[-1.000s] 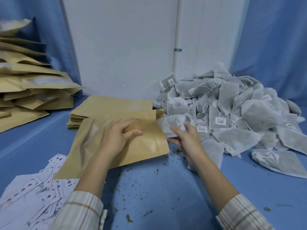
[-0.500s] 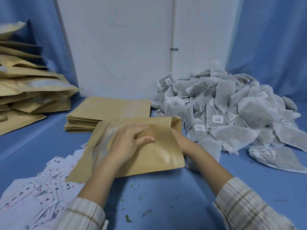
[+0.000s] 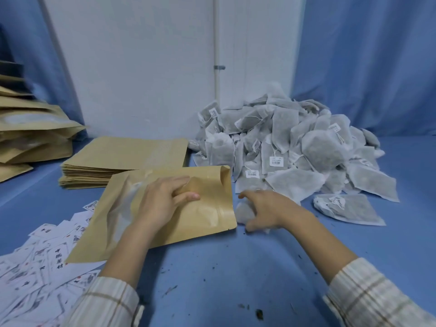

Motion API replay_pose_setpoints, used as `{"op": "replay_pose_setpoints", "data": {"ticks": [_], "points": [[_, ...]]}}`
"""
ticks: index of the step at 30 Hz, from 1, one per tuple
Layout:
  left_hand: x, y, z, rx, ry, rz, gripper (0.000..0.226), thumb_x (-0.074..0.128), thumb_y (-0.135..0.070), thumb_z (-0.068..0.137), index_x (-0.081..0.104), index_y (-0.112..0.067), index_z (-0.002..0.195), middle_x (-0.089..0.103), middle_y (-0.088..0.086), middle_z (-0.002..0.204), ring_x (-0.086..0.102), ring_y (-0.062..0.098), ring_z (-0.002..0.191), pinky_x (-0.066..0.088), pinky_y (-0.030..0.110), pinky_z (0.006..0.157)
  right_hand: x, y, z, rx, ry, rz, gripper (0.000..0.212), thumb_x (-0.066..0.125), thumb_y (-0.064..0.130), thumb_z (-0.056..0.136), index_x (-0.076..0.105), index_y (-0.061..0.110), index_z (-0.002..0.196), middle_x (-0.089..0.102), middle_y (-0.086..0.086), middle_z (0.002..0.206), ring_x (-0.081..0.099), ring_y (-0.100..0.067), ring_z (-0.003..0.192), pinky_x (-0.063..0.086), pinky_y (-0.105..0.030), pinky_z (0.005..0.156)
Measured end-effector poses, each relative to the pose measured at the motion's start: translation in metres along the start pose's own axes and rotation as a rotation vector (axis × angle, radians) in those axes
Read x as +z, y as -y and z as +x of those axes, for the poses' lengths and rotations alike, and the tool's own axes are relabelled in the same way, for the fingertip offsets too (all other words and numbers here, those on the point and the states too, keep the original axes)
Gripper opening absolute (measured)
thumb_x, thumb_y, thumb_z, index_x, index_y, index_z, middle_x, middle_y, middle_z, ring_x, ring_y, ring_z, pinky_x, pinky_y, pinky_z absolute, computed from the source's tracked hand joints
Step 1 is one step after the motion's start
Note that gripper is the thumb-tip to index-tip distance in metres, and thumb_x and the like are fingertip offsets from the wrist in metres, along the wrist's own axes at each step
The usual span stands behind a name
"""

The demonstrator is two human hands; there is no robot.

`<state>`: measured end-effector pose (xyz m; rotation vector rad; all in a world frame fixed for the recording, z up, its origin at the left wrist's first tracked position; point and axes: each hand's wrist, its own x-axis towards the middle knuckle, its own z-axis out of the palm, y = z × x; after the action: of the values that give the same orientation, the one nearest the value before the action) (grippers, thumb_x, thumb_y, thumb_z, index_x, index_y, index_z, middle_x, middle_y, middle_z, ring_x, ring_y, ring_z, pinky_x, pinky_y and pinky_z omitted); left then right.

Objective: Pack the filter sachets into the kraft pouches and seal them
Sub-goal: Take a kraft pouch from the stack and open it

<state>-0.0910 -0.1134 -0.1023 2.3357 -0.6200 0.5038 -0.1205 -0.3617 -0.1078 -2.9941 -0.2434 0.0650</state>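
Note:
A kraft pouch (image 3: 207, 215) lies flat on the blue table, mouth toward the right and slightly gaping. Its clear window bulges over something pale inside. My left hand (image 3: 165, 199) rests on top of it and pinches the upper panel between thumb and fingers. My right hand (image 3: 269, 211) is outside the pouch, just right of its mouth. Its fingers are spread and curved over a white filter sachet (image 3: 243, 213) lying on the table. A big pile of filter sachets (image 3: 313, 149) with tags rises behind it.
A flat stack of empty kraft pouches (image 3: 127, 154) sits behind the open one. Filled pouches (image 3: 30, 131) are heaped at the far left. Printed paper slips (image 3: 35, 263) are scattered at the front left. One sachet (image 3: 349, 208) lies apart at the right. Tea crumbs dot the table.
My right hand pushed a sachet into the pouch, then drew out and moved right onto another sachet. My left hand stayed on the pouch.

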Motion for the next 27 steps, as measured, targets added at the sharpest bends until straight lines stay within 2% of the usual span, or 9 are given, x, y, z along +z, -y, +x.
{"op": "replay_pose_setpoints", "data": {"ticks": [4,6,8,10,16,19,22,25,27], "points": [[-0.005,0.004,-0.002,-0.04,-0.053,-0.018,0.028,0.073,-0.033,0.076,0.072,-0.017,0.098,0.068,-0.011,0.092,0.057,0.018,0.092,0.036,0.016,0.076,-0.008,-0.022,0.001,0.13,-0.453,0.596,0.02,0.049,0.033,0.086,0.051,0.02,0.101,0.054,-0.004,0.081,0.048,-0.023,0.079,0.036,-0.031,0.064],[-0.006,0.005,-0.002,-0.042,-0.049,-0.025,0.025,0.074,-0.031,0.077,0.072,-0.016,0.097,0.069,-0.006,0.09,0.055,0.015,0.088,0.036,0.015,0.076,-0.013,-0.028,0.0,0.23,-0.61,1.14,0.017,0.043,0.031,0.082,0.053,0.017,0.084,0.052,-0.002,0.074,0.05,-0.02,0.074,0.042,-0.029,0.06],[-0.007,0.004,-0.003,-0.044,-0.044,-0.049,0.02,0.074,-0.03,0.077,0.072,-0.018,0.093,0.067,-0.011,0.085,0.052,0.007,0.082,0.034,0.008,0.073,-0.016,-0.022,-0.002,0.245,-0.561,1.685,0.022,0.041,0.022,0.083,0.06,0.011,0.086,0.061,-0.004,0.075,0.062,-0.018,0.069,0.053,-0.031,0.057],[-0.007,0.003,-0.003,-0.043,-0.051,-0.068,0.015,0.075,-0.028,0.077,0.072,-0.021,0.089,0.063,-0.018,0.076,0.05,0.001,0.078,0.034,0.007,0.069,-0.016,-0.015,-0.003,0.204,-0.475,1.847,0.025,0.038,0.013,0.087,0.062,0.006,0.082,0.066,-0.009,0.072,0.066,-0.02,0.065,0.053,-0.032,0.05],[-0.006,-0.01,-0.001,-0.025,-0.07,-0.146,0.018,0.074,-0.031,0.075,0.072,-0.018,0.087,0.065,0.006,0.081,0.05,0.015,0.08,0.034,0.013,0.069,0.003,0.034,0.004,0.08,-0.179,1.88,0.025,0.037,0.006,0.096,0.051,-0.004,0.114,0.063,-0.017,0.088,0.063,-0.021,0.073,0.056,-0.033,0.059],[-0.006,-0.015,0.0,0.015,-0.081,-0.139,0.04,0.065,-0.046,0.068,0.074,-0.017,0.095,0.068,-0.011,0.094,0.055,0.015,0.091,0.034,0.008,0.08,0.004,0.05,0.01,0.04,-0.146,1.428,0.011,0.051,0.005,0.092,0.055,0.015,0.092,0.057,0.002,0.068,0.051,-0.008,0.058,0.041,-0.02,0.054],[-0.002,-0.017,0.001,0.061,-0.026,-0.122,0.044,0.064,-0.047,0.067,0.076,-0.016,0.096,0.063,-0.015,0.113,0.053,0.009,0.105,0.033,0.016,0.093,-0.002,0.063,0.023,0.064,-0.115,1.234,0.016,0.043,0.001,0.093,0.058,0.003,0.091,0.052,-0.007,0.082,0.047,-0.015,0.079,0.039,-0.027,0.075],[0.0,-0.015,-0.002,0.074,0.023,-0.136,0.037,0.065,-0.044,0.073,0.073,-0.012,0.089,0.069,-0.012,0.094,0.054,0.007,0.088,0.037,0.018,0.08,-0.007,0.065,0.03,-0.04,0.115,1.087,0.023,0.042,0.008,0.097,0.052,0.007,0.117,0.053,-0.003,0.099,0.048,-0.014,0.092,0.04,-0.026,0.083],[-0.001,-0.01,-0.003,0.057,-0.009,-0.115,0.036,0.062,-0.045,0.074,0.07,-0.012,0.085,0.066,-0.003,0.081,0.052,0.012,0.082,0.037,0.017,0.075,-0.007,0.056,0.032,-0.182,0.107,0.908,0.02,0.05,0.004,0.091,0.058,0.022,0.092,0.058,0.015,0.086,0.052,0.005,0.077,0.042,-0.017,0.075]]}}
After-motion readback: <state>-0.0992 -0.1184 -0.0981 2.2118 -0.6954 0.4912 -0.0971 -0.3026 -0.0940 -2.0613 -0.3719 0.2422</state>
